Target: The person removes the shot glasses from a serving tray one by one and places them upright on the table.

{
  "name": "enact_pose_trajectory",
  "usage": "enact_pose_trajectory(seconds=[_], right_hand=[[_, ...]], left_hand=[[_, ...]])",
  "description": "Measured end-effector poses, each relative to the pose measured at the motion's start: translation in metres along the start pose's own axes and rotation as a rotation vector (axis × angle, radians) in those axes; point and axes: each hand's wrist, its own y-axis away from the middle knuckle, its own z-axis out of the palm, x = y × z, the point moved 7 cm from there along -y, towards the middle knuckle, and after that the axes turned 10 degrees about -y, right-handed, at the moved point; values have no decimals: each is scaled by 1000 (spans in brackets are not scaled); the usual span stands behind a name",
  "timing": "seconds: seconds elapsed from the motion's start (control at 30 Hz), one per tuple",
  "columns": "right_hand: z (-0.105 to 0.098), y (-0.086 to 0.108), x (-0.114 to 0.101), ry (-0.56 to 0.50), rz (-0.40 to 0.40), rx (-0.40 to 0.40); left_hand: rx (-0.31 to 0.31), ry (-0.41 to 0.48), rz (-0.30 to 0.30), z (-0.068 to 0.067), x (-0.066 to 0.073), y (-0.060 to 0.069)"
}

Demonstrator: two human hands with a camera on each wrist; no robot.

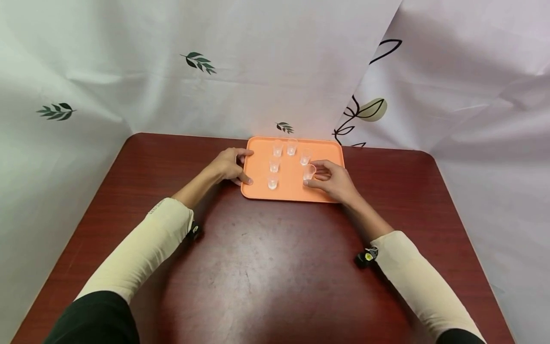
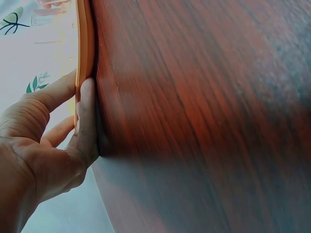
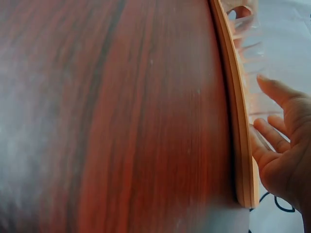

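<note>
Several small clear plastic cups stand on an orange tray (image 1: pixel 292 193) near the table's far edge. My left hand (image 1: pixel 229 165) grips the tray's left rim, thumb on the near side; in the left wrist view that hand (image 2: pixel 53 131) has its fingers at the tray's edge (image 2: pixel 84 43). My right hand (image 1: pixel 335 180) holds the front right cup (image 1: pixel 309 172) between thumb and fingers, over the tray. In the right wrist view the right hand (image 3: pixel 286 136) is beside the tray's rim (image 3: pixel 238 121), and the cup is hard to make out.
Other cups stand in a left line, with a front cup (image 1: pixel 272 181) and a middle cup (image 1: pixel 274 165), and at the back, with a cup (image 1: pixel 291 148). The dark red wooden table (image 1: pixel 266 267) meets a white patterned cloth (image 1: pixel 240 95) behind the tray.
</note>
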Motion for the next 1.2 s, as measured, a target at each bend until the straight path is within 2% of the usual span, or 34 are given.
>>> enact_pose_trajectory(seconds=[0.47, 0.7, 1.2], right_hand=[[5, 0, -5, 3, -55, 44], [-6, 2, -5, 9, -34, 66], [-39, 6, -12, -3, -52, 127]], left_hand=[[7, 19, -19, 1, -1, 1], [6, 17, -21, 2, -1, 1], [19, 1, -36, 1, 0, 1]])
